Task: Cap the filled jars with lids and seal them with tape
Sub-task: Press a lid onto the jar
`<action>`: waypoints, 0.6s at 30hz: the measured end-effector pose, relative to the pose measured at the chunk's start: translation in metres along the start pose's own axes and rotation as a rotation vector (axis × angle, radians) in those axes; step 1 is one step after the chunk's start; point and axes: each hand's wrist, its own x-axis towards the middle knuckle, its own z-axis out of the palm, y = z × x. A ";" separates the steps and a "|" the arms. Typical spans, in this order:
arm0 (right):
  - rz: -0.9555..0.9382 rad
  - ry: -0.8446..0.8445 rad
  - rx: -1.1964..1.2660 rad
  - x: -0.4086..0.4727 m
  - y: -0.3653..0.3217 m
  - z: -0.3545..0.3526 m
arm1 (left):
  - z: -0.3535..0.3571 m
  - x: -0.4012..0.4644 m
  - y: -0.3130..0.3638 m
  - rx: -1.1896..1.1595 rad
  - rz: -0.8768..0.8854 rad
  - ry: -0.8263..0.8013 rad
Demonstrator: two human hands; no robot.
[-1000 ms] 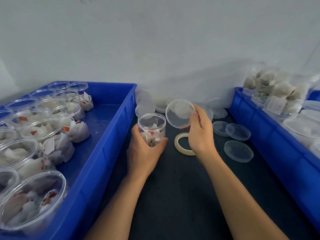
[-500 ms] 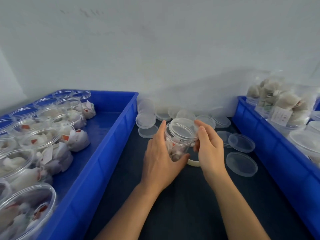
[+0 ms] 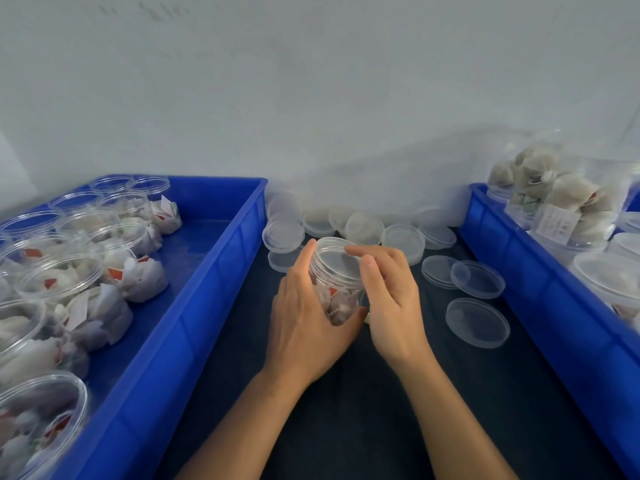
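Between two hands (image 3: 304,317) (image 3: 391,299), one lidded jar (image 3: 337,271); perhaps twelve loose lids (image 3: 477,322).

**Jar capped, spare lids behind**

A clear round jar (image 3: 337,292) stands upright on the dark mat between two blue bins, packed with white tea bags. A clear lid (image 3: 335,259) sits on its mouth. Loose clear lids (image 3: 477,323) lie flat or overlapping to the right and far behind it.
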 end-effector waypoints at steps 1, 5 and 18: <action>-0.015 -0.030 -0.026 -0.001 0.000 0.000 | 0.000 0.000 -0.001 -0.014 -0.010 -0.008; -0.083 -0.102 -0.155 -0.005 0.001 0.002 | -0.001 0.002 -0.002 0.039 0.002 -0.042; -0.082 -0.021 -0.058 -0.003 0.000 0.001 | -0.001 0.002 -0.006 0.169 0.195 0.226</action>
